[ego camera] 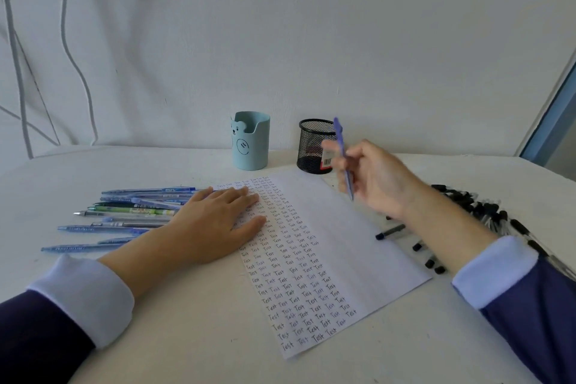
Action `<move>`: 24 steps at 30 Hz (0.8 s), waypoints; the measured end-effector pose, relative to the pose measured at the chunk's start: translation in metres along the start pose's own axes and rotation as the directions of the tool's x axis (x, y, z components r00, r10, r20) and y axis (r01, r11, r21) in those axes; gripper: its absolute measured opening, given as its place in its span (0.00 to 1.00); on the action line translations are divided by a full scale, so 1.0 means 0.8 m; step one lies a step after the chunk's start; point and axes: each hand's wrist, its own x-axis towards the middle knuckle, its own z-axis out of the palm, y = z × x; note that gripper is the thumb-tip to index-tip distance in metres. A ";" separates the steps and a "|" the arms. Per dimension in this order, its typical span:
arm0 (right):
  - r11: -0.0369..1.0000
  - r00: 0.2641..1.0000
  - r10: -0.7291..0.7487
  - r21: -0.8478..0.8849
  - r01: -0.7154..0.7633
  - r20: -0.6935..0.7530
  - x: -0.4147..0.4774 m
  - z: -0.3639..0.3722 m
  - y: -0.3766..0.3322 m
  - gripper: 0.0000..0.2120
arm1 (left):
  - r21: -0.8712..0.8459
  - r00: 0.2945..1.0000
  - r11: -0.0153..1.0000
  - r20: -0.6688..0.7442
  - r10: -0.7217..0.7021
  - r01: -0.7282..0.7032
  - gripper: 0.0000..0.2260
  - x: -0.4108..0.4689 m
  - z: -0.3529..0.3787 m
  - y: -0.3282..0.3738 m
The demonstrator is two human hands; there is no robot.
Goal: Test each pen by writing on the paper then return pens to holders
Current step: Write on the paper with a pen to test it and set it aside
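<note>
Sleeved left hand point(215, 221) flat on paper point(343, 259), blue pen point(341, 140) in right hand point(377, 178)

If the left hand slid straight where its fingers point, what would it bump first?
Likely the black mesh cup, after crossing blank paper. The right hand with its pen may hang over that line; depth unclear.

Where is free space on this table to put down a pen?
Free: bare white table near the front edge, and left of the pale blue bear holder. Crowded: blue pens left of the written paper, black-capped pens right.
</note>
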 end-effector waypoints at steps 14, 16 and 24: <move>0.303 0.843 -0.101 -0.823 -0.479 -0.528 0.110 -0.118 -0.018 0.16 | -0.011 1.000 1.000 -0.022 0.003 -0.003 0.42 0.001 0.004 -0.002; 0.240 0.840 -0.156 -0.845 -0.478 -0.520 0.114 -0.117 -0.007 0.10 | -0.009 1.000 1.000 -0.015 0.000 0.000 0.41 0.001 0.005 -0.003; 0.336 0.834 -0.207 -0.838 -0.431 -0.511 0.124 -0.113 0.011 0.18 | -0.002 1.000 1.000 -0.004 -0.003 0.003 0.48 0.002 0.004 -0.003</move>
